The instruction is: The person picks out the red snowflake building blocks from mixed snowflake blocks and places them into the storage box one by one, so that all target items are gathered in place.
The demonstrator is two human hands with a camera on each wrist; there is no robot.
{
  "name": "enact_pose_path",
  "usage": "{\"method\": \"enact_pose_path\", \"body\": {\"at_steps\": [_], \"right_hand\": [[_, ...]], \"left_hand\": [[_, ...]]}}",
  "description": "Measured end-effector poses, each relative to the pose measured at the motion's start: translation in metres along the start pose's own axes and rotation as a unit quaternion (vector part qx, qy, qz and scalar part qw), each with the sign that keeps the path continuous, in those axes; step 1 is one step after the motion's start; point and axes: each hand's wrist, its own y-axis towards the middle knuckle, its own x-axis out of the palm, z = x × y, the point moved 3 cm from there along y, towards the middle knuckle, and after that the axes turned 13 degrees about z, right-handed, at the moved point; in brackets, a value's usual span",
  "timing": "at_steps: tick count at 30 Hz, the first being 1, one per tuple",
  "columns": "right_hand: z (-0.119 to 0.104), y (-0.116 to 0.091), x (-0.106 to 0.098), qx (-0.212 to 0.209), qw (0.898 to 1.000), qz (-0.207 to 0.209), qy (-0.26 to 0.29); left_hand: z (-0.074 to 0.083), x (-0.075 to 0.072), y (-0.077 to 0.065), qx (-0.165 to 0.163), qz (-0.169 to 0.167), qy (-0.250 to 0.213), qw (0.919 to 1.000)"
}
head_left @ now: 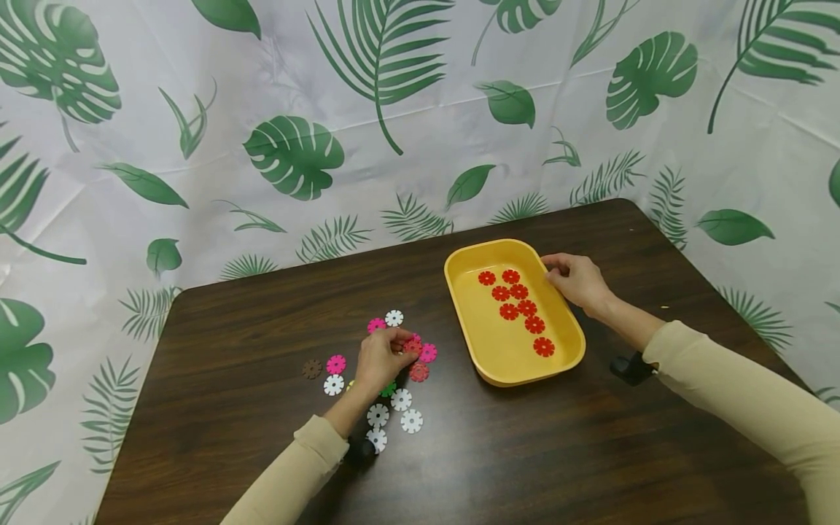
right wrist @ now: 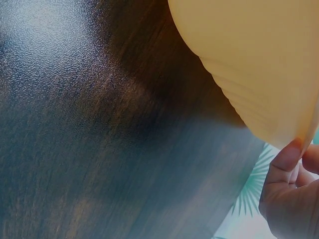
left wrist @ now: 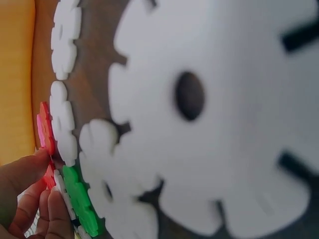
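My left hand is over a loose group of flower-shaped plastic discs on the table. Between its thumb and fingers it pinches a red notched disc, partly covered by the fingertips. Pink discs and a coral-red disc lie by the fingertips, and a green disc shows beside the fingers in the left wrist view. My right hand grips the right rim of a yellow tray, thumb on the outer wall. Several red discs lie flat inside the tray.
White discs lie near the left wrist. Left of that hand are a brown disc, a pink one and a white one. The dark wooden table meets a leaf-patterned cloth at its back edge.
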Motion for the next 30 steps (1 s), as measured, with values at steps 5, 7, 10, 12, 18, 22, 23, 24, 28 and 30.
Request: {"method": "enact_pose_path", "body": {"at_steps": [5,7,10,12,18,22,23,24,28,30], "right_hand": [[0.0008,0.0004,0.0005,-0.001,1.000,-0.001,0.002],[0.0008,0.0005,0.0007,-0.002,1.000,-0.002,0.001],[0.0011,0.0009,0.0005,-0.003,1.000,-0.003,-0.001],[0.0011,0.0009,0.0001,-0.003,1.000,-0.003,-0.001],[0.0017,0.0010,-0.0004,-0.003,1.000,-0.003,0.000],[0.0014,0.0006,-0.0003,-0.004,1.000,-0.003,0.002],[0.0016,0.0006,-0.0003,-0.003,1.000,-0.003,0.001],[0.0018,0.0006,-0.0003,-0.003,1.000,-0.003,0.001],[0.0007,0.0002,-0.0003,-0.004,1.000,-0.003,0.001],[-0.0001,-0.0001,-0.0004,-0.002,1.000,-0.003,0.001]], "left_hand": [[0.0012,0.0009,-0.0012,0.014,0.008,0.001,0.9999],[0.0019,0.0012,-0.0017,0.021,0.011,0.001,0.9997],[0.0030,0.0012,-0.0024,0.026,0.014,0.003,0.9996],[0.0034,0.0010,-0.0028,0.029,0.016,0.004,0.9994],[0.0034,0.0019,-0.0042,0.037,0.020,0.005,0.9991],[0.0029,0.0023,-0.0048,0.042,0.025,0.009,0.9988],[0.0027,0.0024,-0.0049,0.044,0.026,0.010,0.9987],[0.0027,0.0025,-0.0049,0.045,0.027,0.010,0.9986],[0.0029,0.0021,-0.0042,0.042,0.026,0.007,0.9987],[0.0033,0.0015,-0.0033,0.034,0.025,-0.002,0.9991]]}}
